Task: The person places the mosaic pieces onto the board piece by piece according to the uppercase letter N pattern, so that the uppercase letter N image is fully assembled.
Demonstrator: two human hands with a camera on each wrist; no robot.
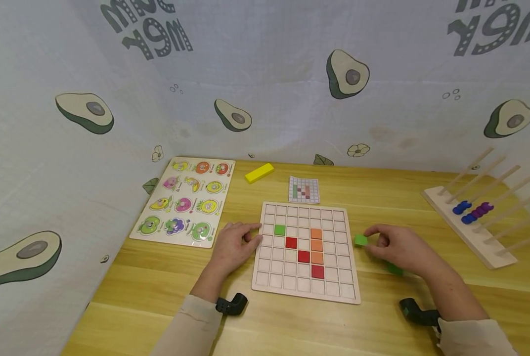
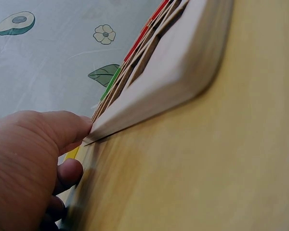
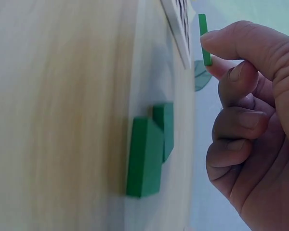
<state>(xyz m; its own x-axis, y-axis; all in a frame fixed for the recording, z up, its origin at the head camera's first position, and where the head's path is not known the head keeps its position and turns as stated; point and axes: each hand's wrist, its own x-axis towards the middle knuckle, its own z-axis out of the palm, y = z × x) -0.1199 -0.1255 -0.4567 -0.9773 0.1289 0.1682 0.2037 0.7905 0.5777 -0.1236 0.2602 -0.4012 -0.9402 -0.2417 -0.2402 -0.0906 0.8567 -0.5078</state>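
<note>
A pale wooden grid board (image 1: 288, 281) lies in the middle of the table. It bears one green tile (image 1: 280, 230), a diagonal of red tiles (image 1: 303, 256) and a column of orange tiles (image 1: 317, 245). My left hand (image 1: 233, 247) touches the board's left edge with its fingertips; the left wrist view shows a finger against the board's corner. Just off the board's right side, my right hand (image 1: 398, 247) pinches a thin green tile (image 3: 205, 41) between thumb and index finger, raised above the table. Below that hand, green blocks (image 3: 145, 159) lie on the table, mostly hidden in the head view.
Behind the board lies a small pattern card (image 1: 304, 190), with a yellow block (image 1: 259, 173) to its left. A fruit puzzle board (image 1: 185, 201) lies at the left. On the right stands a wooden peg rack (image 1: 469, 230) with blue and purple beads. A printed curtain (image 1: 287, 74) hangs behind.
</note>
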